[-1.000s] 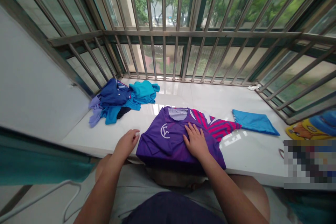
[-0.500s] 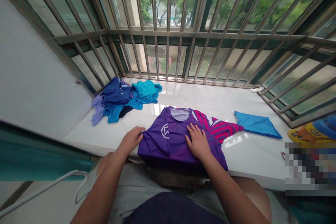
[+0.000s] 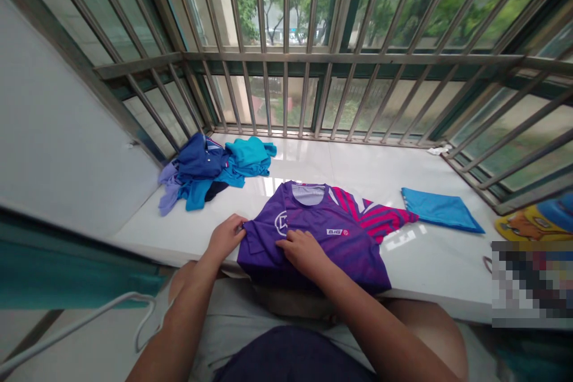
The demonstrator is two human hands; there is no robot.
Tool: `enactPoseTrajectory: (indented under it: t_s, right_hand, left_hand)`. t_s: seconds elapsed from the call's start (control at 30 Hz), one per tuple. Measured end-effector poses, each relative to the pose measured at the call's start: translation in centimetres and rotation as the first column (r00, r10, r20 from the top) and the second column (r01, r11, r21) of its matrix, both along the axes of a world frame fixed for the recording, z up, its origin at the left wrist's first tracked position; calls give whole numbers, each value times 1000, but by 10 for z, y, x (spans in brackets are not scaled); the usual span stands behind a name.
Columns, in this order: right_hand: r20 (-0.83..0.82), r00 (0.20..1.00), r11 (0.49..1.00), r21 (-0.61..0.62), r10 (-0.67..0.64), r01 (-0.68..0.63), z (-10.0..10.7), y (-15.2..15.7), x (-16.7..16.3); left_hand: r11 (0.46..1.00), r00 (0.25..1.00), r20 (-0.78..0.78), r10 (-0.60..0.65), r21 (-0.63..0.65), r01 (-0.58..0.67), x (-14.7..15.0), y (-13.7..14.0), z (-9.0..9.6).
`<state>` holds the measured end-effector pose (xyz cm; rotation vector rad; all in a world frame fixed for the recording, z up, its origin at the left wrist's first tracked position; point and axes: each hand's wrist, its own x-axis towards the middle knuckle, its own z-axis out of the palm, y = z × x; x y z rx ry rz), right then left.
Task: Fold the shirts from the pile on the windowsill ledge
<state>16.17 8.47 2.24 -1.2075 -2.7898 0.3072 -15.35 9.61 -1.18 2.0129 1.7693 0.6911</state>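
Observation:
A purple jersey lies front up on the white sill, its lower part hanging over the near edge. Pink stripes run along its right sleeve, which is spread out to the right; the left side is folded inward across the chest. My left hand pinches the jersey's left folded edge. Over the middle of the chest, my right hand has its fingers drawn together on the fabric beside the round white logo. A small white "BIG" print shows to the right of that hand.
Crumpled blue, teal and lilac clothes lie at the left back of the sill. A folded blue garment rests at right, near a yellow and blue item. Metal bars stand along the window. A blurred patch covers the lower right.
My right hand has moved left across the jersey, from lying spread on the chest to fingers drawn together near the round logo, uncovering the "BIG" print. My left hand stays at the left edge.

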Motion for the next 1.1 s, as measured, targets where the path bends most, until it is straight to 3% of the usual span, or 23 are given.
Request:
enactPoseTrajectory:
  t_s: [0.1, 0.2, 0.3, 0.37, 0.5, 0.63, 0.93, 1.1]
  right_hand:
    - [-38, 999, 998, 61, 5, -3, -1, 5, -21]
    - [-231, 973, 982, 182, -12, 55, 3, 3, -24]
    - [-400, 913, 961, 276, 83, 33, 8, -10, -18]
    - [-417, 897, 953, 301, 148, -17, 8, -19, -12]
    - [-292, 947, 966, 250, 134, -60, -3, -28, 4]
    - [-205, 978, 984, 177, 37, -1, -17, -24, 19]
    - [-339, 927, 982, 35, -161, 183, -29, -18, 33]
    - [-285, 938, 978, 11, -198, 210, -33, -13, 33]
  left_hand:
    - [1000, 1000, -22, -8, 4, 8, 1, -1, 0]
    - [1000, 999, -36, -24, 15, 24, 2, -2, 0]
    - [999, 999, -46, -28, 22, 29, 2, -3, 0]
    - [999, 998, -48, -39, 36, 41, 1, -4, -1]
    - [997, 998, -33, -61, 44, 62, 1, -5, -2]
    - [997, 998, 4, -68, 40, 67, 0, -6, -2]
    - [986, 973, 162, -163, -13, 168, -14, -4, -1]
    - [974, 950, 216, -226, 65, 217, -25, -8, -8]
